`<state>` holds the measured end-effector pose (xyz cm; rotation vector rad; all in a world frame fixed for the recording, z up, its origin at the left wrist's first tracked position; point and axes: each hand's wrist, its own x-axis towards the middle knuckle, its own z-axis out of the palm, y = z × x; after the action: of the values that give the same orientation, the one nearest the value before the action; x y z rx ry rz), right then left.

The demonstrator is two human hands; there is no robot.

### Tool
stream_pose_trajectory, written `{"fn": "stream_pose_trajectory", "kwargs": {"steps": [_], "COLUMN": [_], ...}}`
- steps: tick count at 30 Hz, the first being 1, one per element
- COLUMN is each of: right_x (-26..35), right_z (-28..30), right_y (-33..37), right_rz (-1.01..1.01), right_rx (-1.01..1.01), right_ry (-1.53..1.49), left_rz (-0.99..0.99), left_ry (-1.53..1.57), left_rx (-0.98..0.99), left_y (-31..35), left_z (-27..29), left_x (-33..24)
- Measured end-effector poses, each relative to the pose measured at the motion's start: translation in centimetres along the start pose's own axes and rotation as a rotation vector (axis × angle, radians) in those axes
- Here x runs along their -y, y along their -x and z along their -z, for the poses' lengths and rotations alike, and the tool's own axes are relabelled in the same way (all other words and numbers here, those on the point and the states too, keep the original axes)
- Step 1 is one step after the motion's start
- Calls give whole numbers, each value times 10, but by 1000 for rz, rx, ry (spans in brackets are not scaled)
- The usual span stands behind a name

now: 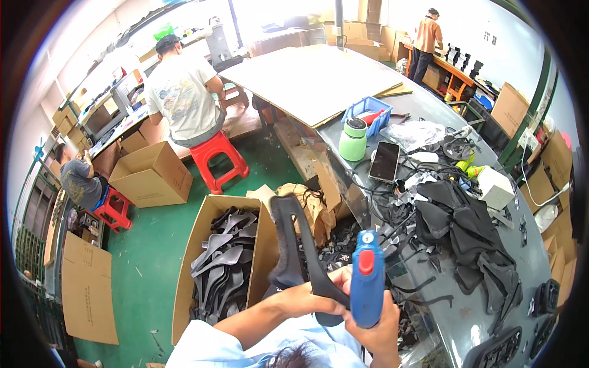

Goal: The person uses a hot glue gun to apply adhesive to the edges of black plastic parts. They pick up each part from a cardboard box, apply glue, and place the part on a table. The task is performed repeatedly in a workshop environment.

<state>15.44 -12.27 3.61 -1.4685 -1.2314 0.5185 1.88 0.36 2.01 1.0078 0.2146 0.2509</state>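
Note:
My left hand (307,302) is closed around the narrow end of a black bicycle saddle (315,270), whose wide end with a long slot points up and away. In my right hand (379,334) is a blue handheld power tool (368,291) with a red button, held upright beside the saddle; its exact kind cannot be made out. Both hands are close together, and the tool hides part of the fingers. On the grey table to the right lies a heap of flat black saddle covers (457,230), with black scraps around it.
To the left, an open cardboard box (262,236) holds many black saddles (224,264). A green bottle (353,140), a phone (384,161) and a blue basket (380,112) stand on the table (429,334). People sit on red stools (218,161); another stands far right.

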Motion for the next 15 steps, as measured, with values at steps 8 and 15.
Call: {"fn": "stream_pose_trajectory", "kwargs": {"steps": [8,15], "right_x": [-3,-11], "right_z": [-1,4], "right_y": [12,16], "right_rz": [160,59], "right_rx": [236,125], "right_ry": [25,287], "left_rz": [-922,-745], "left_ry": [24,-11], "left_rx": [-624,-603], "left_y": [-36,-9], "left_z": [0,8], "left_x": [-20,-31]}}
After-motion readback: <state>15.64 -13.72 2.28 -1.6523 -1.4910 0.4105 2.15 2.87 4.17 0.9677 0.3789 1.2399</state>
